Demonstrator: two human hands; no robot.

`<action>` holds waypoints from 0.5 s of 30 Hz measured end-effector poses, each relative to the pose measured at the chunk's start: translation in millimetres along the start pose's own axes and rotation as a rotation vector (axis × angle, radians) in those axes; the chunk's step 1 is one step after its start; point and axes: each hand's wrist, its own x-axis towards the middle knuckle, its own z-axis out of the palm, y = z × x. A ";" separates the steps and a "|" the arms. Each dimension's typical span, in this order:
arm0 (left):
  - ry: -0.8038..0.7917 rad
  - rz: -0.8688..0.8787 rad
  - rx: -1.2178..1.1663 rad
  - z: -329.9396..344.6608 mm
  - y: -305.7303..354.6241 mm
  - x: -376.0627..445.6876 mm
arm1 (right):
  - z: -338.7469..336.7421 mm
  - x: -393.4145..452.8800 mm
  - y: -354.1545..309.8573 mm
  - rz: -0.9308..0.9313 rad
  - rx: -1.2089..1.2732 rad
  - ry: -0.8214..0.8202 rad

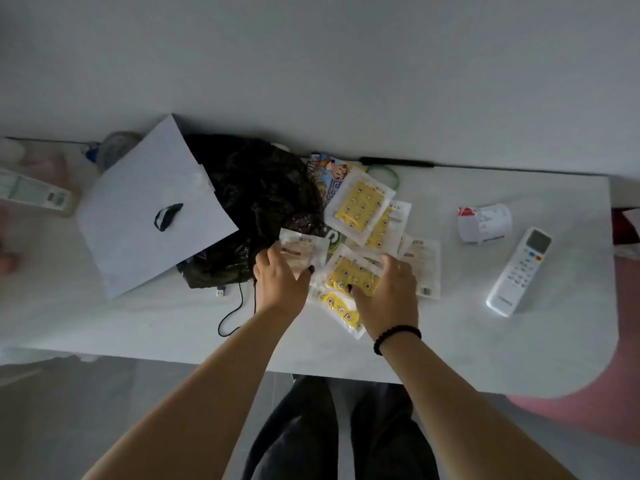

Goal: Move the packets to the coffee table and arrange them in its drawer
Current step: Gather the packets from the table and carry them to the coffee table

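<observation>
Left to right: flat grey paper bag and crinkly black plastic bag sit left of the packets, a loose overlapping pile mid bench. Left hand has its grip curled on a pale packet; right hand presses spread, released fingers on a yellow-printed packet. Slick flat sachets likely slide, so best square them into one stack before lifting. White remote lies far right.

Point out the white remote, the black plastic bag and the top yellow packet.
white remote (519,271): head view, keypad, mid-body.
black plastic bag (256,188): head view, crumpled middle.
top yellow packet (360,206): head view, yellow printed centre.
</observation>
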 end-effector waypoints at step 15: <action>0.029 -0.080 -0.261 -6.6 -8.7 -0.8 | -1.8 27.5 30.0 0.026 0.316 -0.105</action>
